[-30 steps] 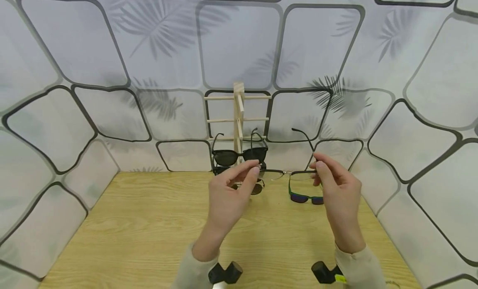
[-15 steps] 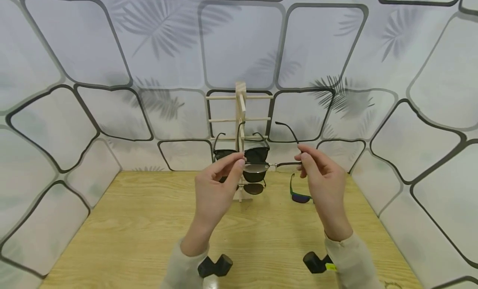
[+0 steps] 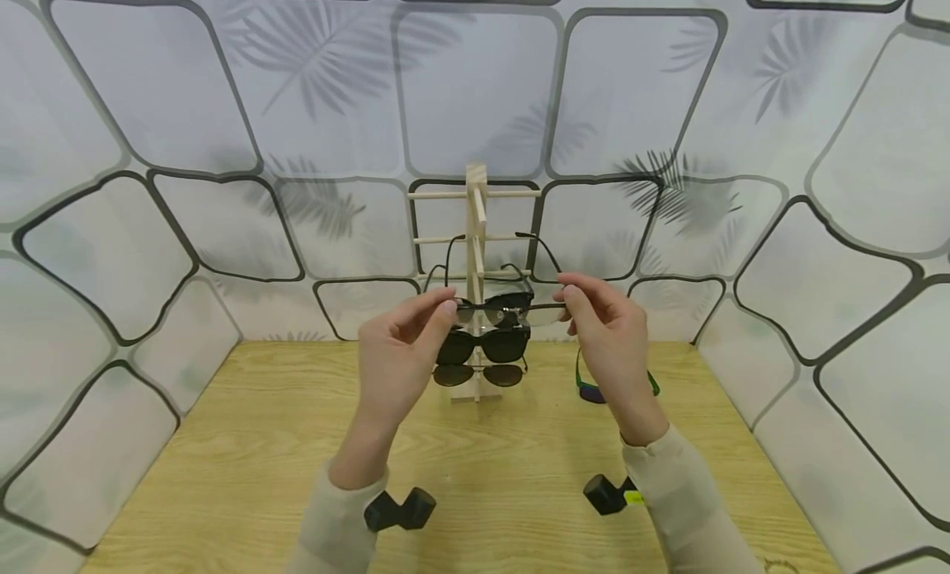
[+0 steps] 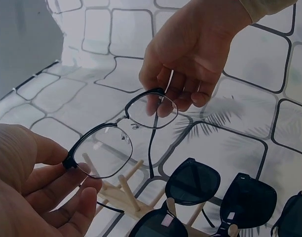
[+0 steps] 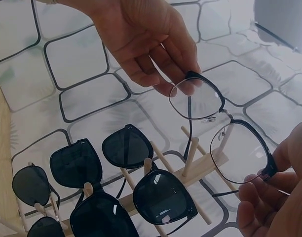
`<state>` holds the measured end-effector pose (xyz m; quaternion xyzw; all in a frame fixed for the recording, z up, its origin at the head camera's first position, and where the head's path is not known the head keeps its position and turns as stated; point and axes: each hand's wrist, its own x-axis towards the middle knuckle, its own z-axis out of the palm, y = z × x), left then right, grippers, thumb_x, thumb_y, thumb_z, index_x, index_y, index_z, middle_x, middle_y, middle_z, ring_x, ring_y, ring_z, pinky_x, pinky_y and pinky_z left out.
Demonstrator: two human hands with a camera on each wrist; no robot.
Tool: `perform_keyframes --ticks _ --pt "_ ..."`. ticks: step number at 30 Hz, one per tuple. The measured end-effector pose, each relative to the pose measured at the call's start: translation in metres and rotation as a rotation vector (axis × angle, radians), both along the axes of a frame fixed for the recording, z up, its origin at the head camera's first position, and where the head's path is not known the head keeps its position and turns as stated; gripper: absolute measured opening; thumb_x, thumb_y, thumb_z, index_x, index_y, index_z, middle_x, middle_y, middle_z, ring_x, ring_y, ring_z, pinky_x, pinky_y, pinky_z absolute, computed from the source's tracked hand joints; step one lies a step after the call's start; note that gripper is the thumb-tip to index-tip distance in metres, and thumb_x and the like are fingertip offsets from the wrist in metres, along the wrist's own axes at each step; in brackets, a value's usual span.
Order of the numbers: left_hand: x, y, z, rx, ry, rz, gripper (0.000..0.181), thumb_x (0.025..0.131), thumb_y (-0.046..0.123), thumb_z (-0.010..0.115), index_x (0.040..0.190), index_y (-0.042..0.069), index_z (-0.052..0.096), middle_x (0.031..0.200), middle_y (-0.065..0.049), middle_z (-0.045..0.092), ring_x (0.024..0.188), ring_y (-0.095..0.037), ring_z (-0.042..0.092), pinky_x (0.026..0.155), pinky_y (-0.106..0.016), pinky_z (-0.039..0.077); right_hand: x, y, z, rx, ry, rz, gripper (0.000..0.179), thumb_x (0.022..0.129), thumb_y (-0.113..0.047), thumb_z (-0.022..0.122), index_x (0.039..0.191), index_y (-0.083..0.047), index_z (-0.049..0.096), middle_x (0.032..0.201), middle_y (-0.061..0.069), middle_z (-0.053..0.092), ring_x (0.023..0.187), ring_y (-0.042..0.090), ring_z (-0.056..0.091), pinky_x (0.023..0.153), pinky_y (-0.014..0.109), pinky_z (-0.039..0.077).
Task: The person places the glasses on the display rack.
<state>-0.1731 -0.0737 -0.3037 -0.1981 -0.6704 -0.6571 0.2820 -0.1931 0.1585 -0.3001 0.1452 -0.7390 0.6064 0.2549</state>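
Note:
Both hands hold a pair of eyeglasses (image 3: 546, 308) with clear lenses and dark upper rims, temples extended away from the person. My left hand (image 3: 397, 343) pinches one outer corner near the hinge, and my right hand (image 3: 610, 335) pinches the other. The glasses are in front of a wooden display stand (image 3: 476, 178), overlapping its top pair of sunglasses (image 3: 512, 300) in the head view. Lower on the stand hang black sunglasses (image 3: 506, 345) and round-lensed sunglasses (image 3: 503, 376). The left wrist view shows the eyeglass rim (image 4: 94, 129) close up; whether it touches the stand I cannot tell.
Bare wooden dowels (image 3: 512, 194) stick out at the stand's upper levels. Green-framed sunglasses (image 3: 591, 393) lie on the wooden table (image 3: 245, 442), partly behind the right forearm. A patterned backdrop (image 3: 475, 96) encloses the back and sides.
Both hands have carried the eyeglasses leftward and slightly up, from right of the stand to in front of it. The sunglasses on the stand have stayed put.

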Motion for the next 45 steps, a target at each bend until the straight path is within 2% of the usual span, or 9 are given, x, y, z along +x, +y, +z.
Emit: perform_keyframes --ticks 5,7,13,18,23,27,33,39,45 --pt "-0.006 -0.008 0.005 -0.014 -0.015 0.001 0.020 0.093 0.011 0.070 0.111 0.003 0.076 0.091 -0.022 0.073 0.076 -0.011 0.069 0.064 -0.021 0.051 -0.007 -0.004 0.004 0.047 -0.010 0.008 0.026 0.102 -0.029 0.058 0.119 -0.014 0.072 0.100 0.006 0.072 0.075 0.015 0.063 0.064 0.027 0.051" --pt "-0.008 -0.011 0.007 -0.023 -0.011 0.004 0.020 0.093 0.010 0.070 0.111 0.002 0.075 0.090 -0.021 0.073 0.075 -0.011 0.069 0.064 -0.021 0.052 -0.009 -0.006 0.006 0.068 -0.015 0.012 0.028 0.102 -0.031 0.058 0.120 -0.015 0.071 0.101 0.004 0.072 0.076 0.016 0.064 0.065 0.028 0.052" --pt "-0.014 -0.018 0.013 -0.031 -0.049 0.015 0.020 0.094 0.012 0.069 0.111 0.005 0.076 0.085 -0.023 0.073 0.070 -0.010 0.067 0.064 -0.025 0.053 -0.014 -0.008 0.010 0.101 -0.028 0.033 0.032 0.102 -0.036 0.057 0.123 -0.017 0.071 0.107 0.008 0.073 0.081 0.024 0.066 0.068 0.029 0.053" --pt "-0.019 -0.020 0.016 -0.040 -0.073 0.039 0.019 0.094 0.014 0.069 0.110 0.005 0.076 0.084 -0.023 0.072 0.068 -0.013 0.066 0.062 -0.026 0.053 -0.018 -0.010 0.013 0.110 -0.050 0.042 0.034 0.102 -0.038 0.056 0.125 -0.018 0.069 0.109 0.007 0.073 0.081 0.021 0.065 0.069 0.030 0.053" --pt "-0.025 -0.022 0.017 -0.058 -0.094 0.065 0.020 0.094 0.015 0.070 0.111 0.005 0.076 0.084 -0.020 0.073 0.072 -0.027 0.069 0.056 -0.023 0.050 -0.024 -0.012 0.015 0.097 -0.063 0.046 0.034 0.101 -0.038 0.058 0.125 -0.017 0.070 0.105 0.005 0.073 0.076 0.016 0.065 0.069 0.029 0.054" --pt "-0.029 -0.023 0.018 -0.058 -0.130 0.071 0.021 0.094 0.017 0.070 0.112 0.006 0.076 0.085 -0.012 0.075 0.077 -0.033 0.070 0.060 -0.025 0.054 -0.029 -0.012 0.015 0.099 -0.063 0.048 0.034 0.101 -0.038 0.058 0.123 -0.016 0.071 0.097 0.003 0.072 0.075 0.018 0.065 0.069 0.029 0.054" --pt "-0.036 -0.025 0.020 -0.058 -0.162 0.067 0.023 0.095 0.019 0.069 0.114 0.008 0.076 0.091 -0.010 0.077 0.080 -0.030 0.072 0.065 -0.028 0.058 -0.034 -0.014 0.017 0.108 -0.071 0.029 0.038 0.100 -0.042 0.059 0.123 -0.014 0.071 0.083 0.004 0.070 0.071 0.020 0.065 0.065 0.030 0.051" --pt "-0.040 -0.027 0.022 -0.053 -0.189 0.048 0.024 0.095 0.020 0.069 0.114 0.007 0.075 0.096 -0.012 0.076 0.078 -0.021 0.072 0.065 -0.028 0.058 -0.038 -0.015 0.020 0.119 -0.089 0.031 0.042 0.100 -0.044 0.058 0.126 -0.014 0.070 0.085 0.005 0.070 0.071 0.017 0.064 0.067 0.030 0.052" --pt "-0.046 -0.029 0.025 -0.034 -0.219 0.038 0.025 0.096 0.019 0.067 0.115 0.005 0.075 0.097 -0.014 0.076 0.074 -0.015 0.070 0.065 -0.027 0.058 -0.040 -0.017 0.023 0.094 -0.096 0.045 0.041 0.099 -0.046 0.059 0.125 -0.016 0.071 0.085 0.012 0.070 0.070 0.019 0.063 0.071 0.038 0.054"
